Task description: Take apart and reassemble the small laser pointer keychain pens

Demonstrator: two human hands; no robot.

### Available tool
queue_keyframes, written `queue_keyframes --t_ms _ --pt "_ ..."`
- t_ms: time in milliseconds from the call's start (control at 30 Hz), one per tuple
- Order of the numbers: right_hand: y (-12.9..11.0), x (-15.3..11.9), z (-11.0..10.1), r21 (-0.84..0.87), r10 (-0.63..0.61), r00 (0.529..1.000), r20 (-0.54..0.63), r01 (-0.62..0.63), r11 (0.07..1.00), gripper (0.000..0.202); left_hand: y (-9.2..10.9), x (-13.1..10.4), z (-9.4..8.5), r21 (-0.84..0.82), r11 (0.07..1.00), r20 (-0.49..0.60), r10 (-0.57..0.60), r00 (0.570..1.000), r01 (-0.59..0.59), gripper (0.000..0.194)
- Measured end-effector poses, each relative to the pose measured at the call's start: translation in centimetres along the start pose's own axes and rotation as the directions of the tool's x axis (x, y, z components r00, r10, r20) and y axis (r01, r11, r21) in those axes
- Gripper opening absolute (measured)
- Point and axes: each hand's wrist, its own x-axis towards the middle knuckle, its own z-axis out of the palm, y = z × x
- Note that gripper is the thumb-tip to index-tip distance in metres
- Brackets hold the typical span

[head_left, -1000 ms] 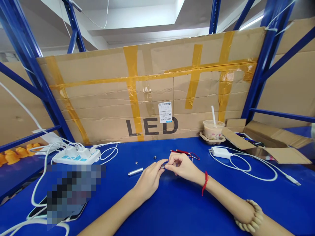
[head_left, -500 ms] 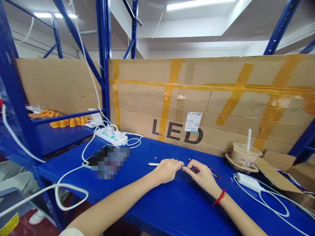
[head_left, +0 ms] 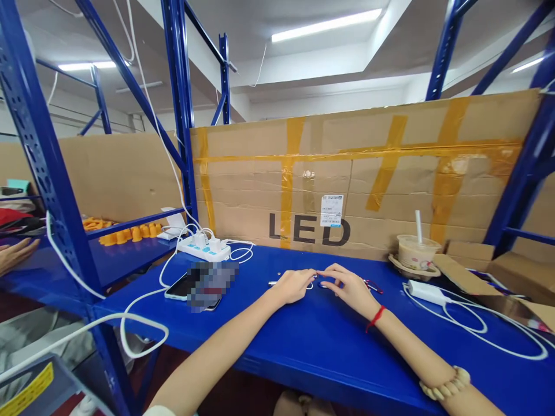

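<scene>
My left hand (head_left: 295, 286) rests low over the blue tabletop, its fingers drawn together around something small that they mostly hide. A thin silver rod (head_left: 272, 283) sticks out to its left, and a small pale loop (head_left: 309, 286) shows by its fingertips. Facing it, my right hand (head_left: 350, 286) curves in a loose pinch, its index finger meeting the left fingertips. At the right thumb tip is a tiny dark blue piece (head_left: 321, 284), too small to name. A red and dark blue looped item (head_left: 373, 286) lies just beyond the right hand.
A power strip (head_left: 203, 248) with white cables and a phone (head_left: 184, 283), partly blurred out, are to the left. To the right stand a drink cup (head_left: 418, 252) and a white adapter (head_left: 427, 292). Cardboard (head_left: 247, 190) walls the back. Another person's hand (head_left: 17, 255) shows far left.
The view has swung to the right. The right thumb has come away from the left fingertips, opening a gap, while the right index finger reaches across to them.
</scene>
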Motion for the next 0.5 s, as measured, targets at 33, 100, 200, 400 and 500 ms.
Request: queue_keyframes --t_ms 33,100,200,400,500 --pt "0.02 -0.02 -0.06 0.000 0.000 1.000 -0.011 0.000 1.000 0.023 0.14 -0.04 -0.09 -0.003 1.000 -0.004 0.009 1.000 -0.009 0.027" --pt "0.10 -0.05 -0.22 0.008 0.001 1.000 -0.026 -0.001 1.000 0.022 0.44 -0.10 -0.22 -0.006 1.000 -0.001 0.020 1.000 -0.020 0.027" --pt "0.22 -0.02 -0.49 0.038 0.006 0.999 -0.032 -0.005 0.999 0.022 0.75 -0.13 -0.17 -0.009 0.999 0.002 0.033 0.999 -0.033 0.027" --pt "0.25 0.17 -0.92 0.043 0.004 1.000 -0.031 -0.003 0.999 0.022 0.58 0.11 0.30 -0.049 0.998 0.046 0.037 0.998 -0.035 0.028" --pt "0.19 0.18 -1.04 0.050 -0.007 1.000 -0.022 0.009 0.999 0.024 0.47 0.20 0.32 -0.074 0.996 0.045 0.058 0.997 -0.055 0.029"
